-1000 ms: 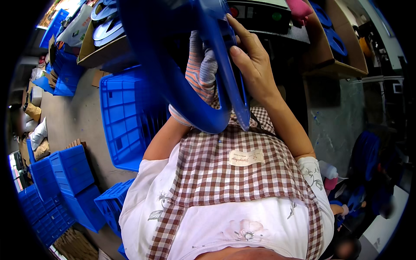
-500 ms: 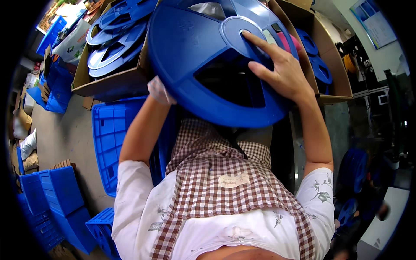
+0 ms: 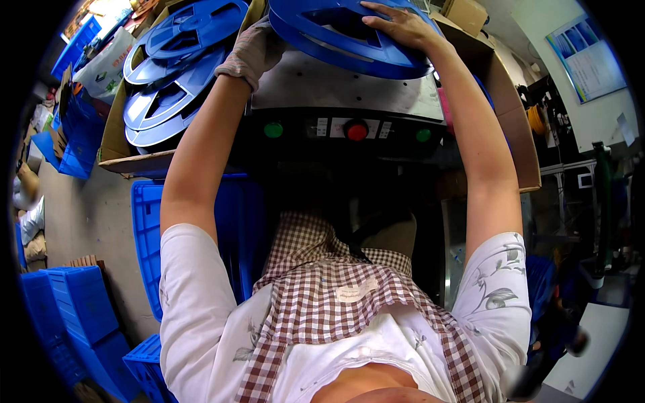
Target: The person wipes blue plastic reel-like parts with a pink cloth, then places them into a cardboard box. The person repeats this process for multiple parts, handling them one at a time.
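Observation:
A large blue plastic reel (image 3: 336, 48) with cut-out windows is at the top middle, tilted above a grey metal machine top (image 3: 316, 91). My left hand (image 3: 254, 55), in a light glove, is closed at the reel's left rim; its fingertips are partly hidden. My bare right hand (image 3: 404, 27) holds the reel from the right, with its fingers reaching over the upper face toward the hub. The far part of the reel runs out of the picture.
Left of the machine, a cardboard box (image 3: 134, 164) holds several blue reels (image 3: 171, 101); another carton (image 3: 517, 134) stands right. Along the machine's front are a red button (image 3: 356, 129) and green ones (image 3: 273, 129). A blue crate (image 3: 144, 228) stands below left, with stacked blue bins (image 3: 84, 295) beyond.
Both hands have carried the reel forward, away from my body, and it has tipped flatter over the machine. The machine top and its buttons have come into sight.

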The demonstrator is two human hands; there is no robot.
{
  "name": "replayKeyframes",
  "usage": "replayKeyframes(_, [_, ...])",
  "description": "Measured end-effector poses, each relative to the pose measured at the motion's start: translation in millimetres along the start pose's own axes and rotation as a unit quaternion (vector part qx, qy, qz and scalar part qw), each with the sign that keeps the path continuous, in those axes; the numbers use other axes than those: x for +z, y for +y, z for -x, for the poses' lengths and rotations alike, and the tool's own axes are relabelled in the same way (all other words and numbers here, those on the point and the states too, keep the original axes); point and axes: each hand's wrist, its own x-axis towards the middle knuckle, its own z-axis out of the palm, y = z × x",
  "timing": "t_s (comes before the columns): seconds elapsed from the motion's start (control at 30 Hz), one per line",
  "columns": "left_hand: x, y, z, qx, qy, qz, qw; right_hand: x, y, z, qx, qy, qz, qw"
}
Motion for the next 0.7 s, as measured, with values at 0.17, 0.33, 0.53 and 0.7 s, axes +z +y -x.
replayKeyframes(0.17, [-1.6,-1.0,14.5,0.055,-0.035,-0.169,0.983,-3.3,-11.1,3.1,0.018,-0.03,-0.003,0.999])
replayKeyframes(0.33, [6.3,2.1,26.2,0.003,0.029,0.021,0.999,-8.9,-29.9,8.6,0.044,-0.054,0.013,0.997])
replayKeyframes(0.53, [7.9,7.9,55.8,0.018,0.058,-0.101,0.993,-11.2,-42.1,22.7,0.08,-0.056,0.069,0.993])
replayKeyframes(0.7, [46.1,19.2,134.9,0.127,0.144,-0.433,0.88,11.3,4.1,60.8,-0.096,0.211,0.078,0.97])
